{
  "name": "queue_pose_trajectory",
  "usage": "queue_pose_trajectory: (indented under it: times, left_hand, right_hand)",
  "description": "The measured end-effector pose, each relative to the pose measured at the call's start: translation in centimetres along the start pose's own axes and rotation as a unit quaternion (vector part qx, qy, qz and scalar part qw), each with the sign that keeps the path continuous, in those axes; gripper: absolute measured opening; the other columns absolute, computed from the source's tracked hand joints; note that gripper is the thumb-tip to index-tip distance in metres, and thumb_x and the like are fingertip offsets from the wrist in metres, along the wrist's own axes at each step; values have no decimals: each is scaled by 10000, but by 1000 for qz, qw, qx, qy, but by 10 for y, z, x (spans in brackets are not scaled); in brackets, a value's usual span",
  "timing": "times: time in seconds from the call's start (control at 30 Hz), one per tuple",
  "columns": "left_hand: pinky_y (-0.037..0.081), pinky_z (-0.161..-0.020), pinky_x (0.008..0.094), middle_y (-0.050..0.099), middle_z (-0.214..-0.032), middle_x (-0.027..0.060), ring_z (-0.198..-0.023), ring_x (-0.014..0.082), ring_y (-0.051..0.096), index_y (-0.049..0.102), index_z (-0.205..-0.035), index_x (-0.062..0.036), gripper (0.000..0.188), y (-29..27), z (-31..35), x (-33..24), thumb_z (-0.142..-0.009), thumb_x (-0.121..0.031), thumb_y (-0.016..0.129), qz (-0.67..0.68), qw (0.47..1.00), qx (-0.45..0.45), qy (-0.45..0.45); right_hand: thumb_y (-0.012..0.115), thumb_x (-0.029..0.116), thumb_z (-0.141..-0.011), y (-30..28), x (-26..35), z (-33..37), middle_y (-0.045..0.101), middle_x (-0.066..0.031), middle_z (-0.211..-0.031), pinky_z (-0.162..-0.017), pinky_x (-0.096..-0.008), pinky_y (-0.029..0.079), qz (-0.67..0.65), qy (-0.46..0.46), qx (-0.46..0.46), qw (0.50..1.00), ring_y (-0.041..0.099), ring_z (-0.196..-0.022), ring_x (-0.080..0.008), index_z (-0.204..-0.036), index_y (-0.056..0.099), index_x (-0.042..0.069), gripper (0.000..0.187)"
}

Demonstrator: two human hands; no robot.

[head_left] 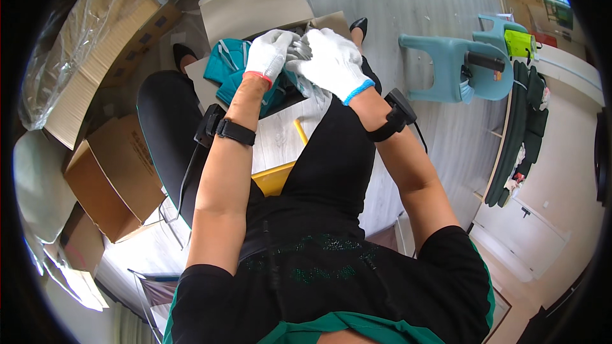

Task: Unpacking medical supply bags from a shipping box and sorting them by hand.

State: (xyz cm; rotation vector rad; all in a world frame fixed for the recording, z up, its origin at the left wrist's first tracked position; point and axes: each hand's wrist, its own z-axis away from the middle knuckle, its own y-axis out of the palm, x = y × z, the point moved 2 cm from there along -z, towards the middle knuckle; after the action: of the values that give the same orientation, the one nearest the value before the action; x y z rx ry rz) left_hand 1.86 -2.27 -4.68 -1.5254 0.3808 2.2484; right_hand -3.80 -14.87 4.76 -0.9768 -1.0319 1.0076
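Black lap, left hand [269, 55], right hand [331, 60], grasped item unclear

White knit gloves, black wristbands, black clothes.

I see a clear plastic packet [305, 57] in the upper middle of the frame, pinched between two white-gloved hands. It looks thin, crinkled and see-through, with pale greyish contents I cannot make out; its upper part sits between the gloves and a strip of it hangs down just below them. My left hand [269, 54], in a glove with a red cuff, closes on its left side, and my right hand [333, 62], in a glove with a blue cuff, covers its right side from above. Directly behind and below the packet lie teal fabric pieces [231, 62] in clear wrapping, stacked loosely in an open cardboard box [252, 6].
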Motion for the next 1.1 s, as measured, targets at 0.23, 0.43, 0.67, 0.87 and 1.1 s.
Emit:
queue_pose_trajectory:
  times: [0.23, 0.43, 0.67, 0.87, 1.1]
  left_hand:
    - [550, -848, 274, 713, -1012, 113, -913, 158, 689, 680, -1105, 44, 309, -1, 0, -13, -1002, -193, 511, -60, 995, 63, 54]
    - [553, -821, 274, 716, -975, 101, -866, 152, 683, 686, -1092, 46, 292, -25, -2, 17, -991, -183, 534, 0, 1000, -18, 26]
    - [518, -719, 290, 702, -824, 95, -726, 159, 644, 722, -1031, -16, 255, -44, 8, 53, -946, -189, 556, -125, 984, -130, -4]
    - [505, -950, 339, 715, -1077, 179, -1057, 300, 674, 721, -1075, -28, 290, -36, 13, 51, -887, -73, 506, -113, 990, -72, 42]
    - [541, -855, 306, 717, -1085, 109, -995, 228, 696, 692, -1148, -20, 344, -34, 25, 28, -912, -6, 442, 31, 995, 90, -1]
  right_hand:
    - [705, 365, -816, 11, -6, -20, 703, -157, -968, -797, -461, 534, 66, 7, 25, 997, 694, -892, -340, -959, 697, 68, 330]
    - [641, 209, -816, 11, -12, -18, 715, -138, -923, -727, -441, 565, 143, -97, 28, 985, 708, -851, -321, -883, 724, 93, 157]
    - [629, 379, -847, -31, -1, 8, 678, -100, -804, -650, -395, 553, 197, -104, 0, 975, 691, -761, -278, -793, 686, 111, 279]
    - [640, 256, -817, -32, -22, 26, 668, -99, -783, -660, -393, 543, 191, -122, -25, 974, 680, -756, -294, -770, 668, 102, 164]
    - [666, 151, -804, -45, -68, 48, 678, -153, -835, -684, -381, 541, -4, -144, -163, 976, 673, -753, -330, -826, 657, 21, 132]
